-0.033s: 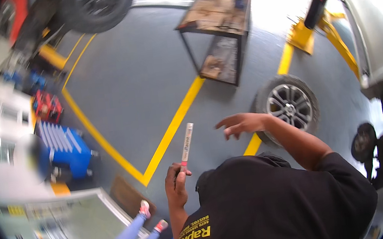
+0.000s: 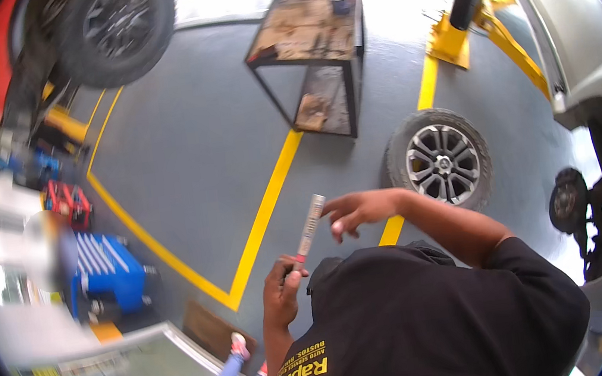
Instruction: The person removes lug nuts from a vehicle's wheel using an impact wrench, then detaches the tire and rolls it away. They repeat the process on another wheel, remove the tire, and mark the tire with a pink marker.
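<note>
Your left hand (image 2: 282, 293) grips the tube (image 2: 308, 226) at its lower end — light, stiff, likely slick. Right hand (image 2: 358, 209) released, fingers spread just beside its tip — pinch there.

Grey shop floor (image 2: 198, 148) with yellow painted lines (image 2: 266, 207) running across the middle. A loose wheel with a silver alloy rim (image 2: 439, 160) lies flat right of center. Top center there's a rusty black metal cart (image 2: 313, 43) with two shelves. Upper left, a big tire on a raised red vehicle (image 2: 117, 26). Upper right, a yellow lift base (image 2: 452, 38), and a silver car (image 2: 588, 77) along the right edge showing its bare brake hub (image 2: 567, 202). Blue tool chest (image 2: 108, 272) at left.
</note>
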Action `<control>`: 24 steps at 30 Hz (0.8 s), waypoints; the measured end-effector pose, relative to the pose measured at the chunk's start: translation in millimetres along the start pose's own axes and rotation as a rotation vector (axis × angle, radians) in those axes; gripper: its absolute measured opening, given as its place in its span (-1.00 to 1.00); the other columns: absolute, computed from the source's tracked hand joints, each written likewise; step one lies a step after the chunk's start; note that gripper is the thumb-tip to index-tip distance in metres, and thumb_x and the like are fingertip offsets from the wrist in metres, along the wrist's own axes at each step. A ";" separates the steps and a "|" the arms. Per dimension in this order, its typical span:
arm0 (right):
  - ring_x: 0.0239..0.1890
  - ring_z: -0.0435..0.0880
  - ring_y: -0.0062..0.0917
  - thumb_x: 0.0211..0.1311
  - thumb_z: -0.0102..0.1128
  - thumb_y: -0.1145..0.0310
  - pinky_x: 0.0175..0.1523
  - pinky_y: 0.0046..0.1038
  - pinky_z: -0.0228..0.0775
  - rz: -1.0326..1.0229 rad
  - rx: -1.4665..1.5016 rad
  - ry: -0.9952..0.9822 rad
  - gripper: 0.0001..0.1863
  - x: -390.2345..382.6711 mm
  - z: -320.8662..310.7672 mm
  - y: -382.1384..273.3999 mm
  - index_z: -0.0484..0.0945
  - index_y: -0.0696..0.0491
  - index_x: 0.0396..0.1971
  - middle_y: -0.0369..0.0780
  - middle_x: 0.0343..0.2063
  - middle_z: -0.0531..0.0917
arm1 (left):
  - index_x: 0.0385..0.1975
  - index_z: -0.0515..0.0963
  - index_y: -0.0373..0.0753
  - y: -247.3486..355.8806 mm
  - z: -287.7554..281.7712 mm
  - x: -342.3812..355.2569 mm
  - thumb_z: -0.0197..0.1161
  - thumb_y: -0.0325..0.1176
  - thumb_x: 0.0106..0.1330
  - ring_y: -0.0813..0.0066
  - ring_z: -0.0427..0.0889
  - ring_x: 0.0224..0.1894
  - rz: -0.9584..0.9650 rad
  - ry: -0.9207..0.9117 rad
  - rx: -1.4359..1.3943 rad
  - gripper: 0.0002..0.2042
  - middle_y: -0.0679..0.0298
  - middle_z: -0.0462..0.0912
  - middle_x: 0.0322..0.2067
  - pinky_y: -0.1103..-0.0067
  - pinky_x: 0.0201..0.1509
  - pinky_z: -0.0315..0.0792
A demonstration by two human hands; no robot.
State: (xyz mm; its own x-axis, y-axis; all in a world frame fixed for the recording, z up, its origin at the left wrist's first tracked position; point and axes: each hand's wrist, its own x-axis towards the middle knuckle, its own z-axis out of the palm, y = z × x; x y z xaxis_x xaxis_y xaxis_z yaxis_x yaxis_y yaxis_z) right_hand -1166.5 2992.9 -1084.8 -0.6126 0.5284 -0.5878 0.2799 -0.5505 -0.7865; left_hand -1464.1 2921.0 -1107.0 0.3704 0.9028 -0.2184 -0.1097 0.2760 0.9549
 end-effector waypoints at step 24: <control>-0.59 0.61 -0.64 0.35 0.19 0.30 -0.56 -0.62 0.35 -0.317 0.450 1.168 -0.74 -193.1 -596.0 -124.8 0.39 0.09 -0.49 -0.25 -0.60 0.58 | 0.10 0.27 -0.31 112.8 454.4 764.7 0.08 -0.27 0.52 0.43 0.61 -0.11 -0.059 -1.244 0.164 -0.69 0.07 0.67 -0.18 0.46 0.03 0.45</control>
State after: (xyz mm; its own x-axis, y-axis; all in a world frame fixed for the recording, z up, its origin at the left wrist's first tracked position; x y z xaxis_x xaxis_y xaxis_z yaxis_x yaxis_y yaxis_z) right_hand -642.6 3344.8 -985.9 0.4630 0.7987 -0.3844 -0.1698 -0.3457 -0.9228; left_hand -774.1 3492.6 -1074.8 0.9984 -0.0559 -0.0095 0.0195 0.1809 0.9833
